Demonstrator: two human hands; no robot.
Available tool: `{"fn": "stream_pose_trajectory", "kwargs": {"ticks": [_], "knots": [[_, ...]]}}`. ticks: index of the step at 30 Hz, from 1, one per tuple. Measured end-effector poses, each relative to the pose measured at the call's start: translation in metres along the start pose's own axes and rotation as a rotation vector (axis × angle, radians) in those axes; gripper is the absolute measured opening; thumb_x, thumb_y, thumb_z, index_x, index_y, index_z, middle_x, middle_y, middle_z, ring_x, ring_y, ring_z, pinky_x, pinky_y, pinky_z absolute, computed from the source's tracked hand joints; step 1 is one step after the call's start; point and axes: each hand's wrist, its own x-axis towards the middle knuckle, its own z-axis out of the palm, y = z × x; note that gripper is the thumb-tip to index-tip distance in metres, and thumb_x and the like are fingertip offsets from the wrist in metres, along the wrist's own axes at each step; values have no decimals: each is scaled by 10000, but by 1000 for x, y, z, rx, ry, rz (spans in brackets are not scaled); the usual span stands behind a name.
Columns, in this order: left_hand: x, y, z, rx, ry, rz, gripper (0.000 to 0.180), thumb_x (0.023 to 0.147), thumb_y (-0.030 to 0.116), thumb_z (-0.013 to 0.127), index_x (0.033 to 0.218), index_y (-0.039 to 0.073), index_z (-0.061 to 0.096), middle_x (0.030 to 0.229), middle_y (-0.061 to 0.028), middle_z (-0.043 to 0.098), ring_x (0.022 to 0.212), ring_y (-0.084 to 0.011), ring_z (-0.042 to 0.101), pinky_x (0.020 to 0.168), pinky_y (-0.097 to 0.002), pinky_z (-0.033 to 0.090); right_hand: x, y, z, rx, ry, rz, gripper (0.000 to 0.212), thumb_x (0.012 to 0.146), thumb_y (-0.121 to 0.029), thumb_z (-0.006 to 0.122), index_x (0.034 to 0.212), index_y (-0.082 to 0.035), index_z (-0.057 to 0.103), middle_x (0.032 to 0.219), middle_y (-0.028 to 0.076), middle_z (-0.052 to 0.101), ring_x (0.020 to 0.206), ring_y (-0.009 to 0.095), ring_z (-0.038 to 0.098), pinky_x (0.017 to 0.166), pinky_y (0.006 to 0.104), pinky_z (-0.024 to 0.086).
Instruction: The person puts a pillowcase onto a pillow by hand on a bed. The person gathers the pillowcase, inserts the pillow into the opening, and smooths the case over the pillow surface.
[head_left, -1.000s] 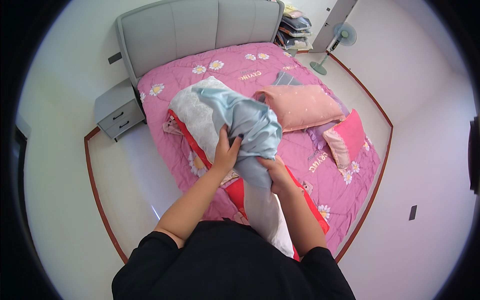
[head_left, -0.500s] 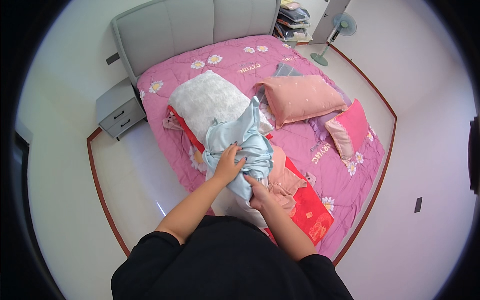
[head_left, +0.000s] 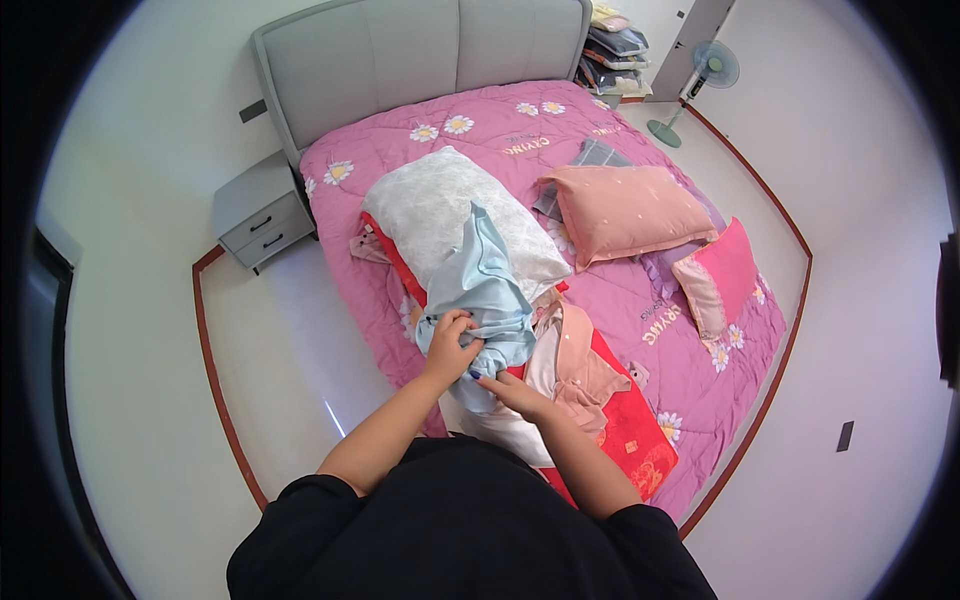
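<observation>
A bunched light blue pillowcase of smooth, shiny cloth is between my hands, one corner standing up in a point. My left hand grips its gathered folds from the left, fingers curled over the top. Lower down, my right hand pinches the near part of the cloth, thumb and fingers closed. Behind the pillowcase lies a white pillow with a faint grey pattern. A peach cloth lies crumpled to the right of my hands, over a red cloth or packet with gold print.
The bed has a pink quilt with daisies and a grey headboard. On its right side lie a peach pillow and a pink pillow. A nightstand, a fan and stacked bagged bedding stand around it.
My hands have drawn closer together, gathering the light blue pillowcase lower and a little nearer to me. More of the peach cloth shows beside it. The whole view has shifted slightly.
</observation>
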Motion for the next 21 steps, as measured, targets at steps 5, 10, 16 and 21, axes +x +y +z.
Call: {"fn": "stream_pose_trajectory", "kwargs": {"ticks": [5,10,16,21], "knots": [[-1,-6,-4,12,27,-5,218,650,91,664,813,24,536,1035,-139,503,973,-294,500,825,-330,404,12,19,-45,-234,538,-281,387,855,-362,520,858,22,571,791,119,621,701,177,581,604,309,434],[-7,6,-10,-15,-26,-31,352,628,194,721,851,16,515,1079,-159,501,1009,-315,491,846,-343,405,7,-23,-46,-325,774,-662,256,784,-242,606,840,0,541,670,128,560,642,256,563,592,334,430],[-5,25,9,292,37,27,588,543,288,780,947,12,455,1122,-202,460,1055,-345,456,892,-391,378,18,-30,-48,-484,798,-544,197,811,-174,520,756,12,488,688,209,520,661,375,513,593,420,399],[0,17,19,340,97,17,470,546,182,734,889,33,450,1106,-213,445,1009,-367,454,861,-415,376,16,-11,-39,-553,721,-584,205,811,-176,487,727,10,499,701,221,533,680,387,525,601,455,394]]}}
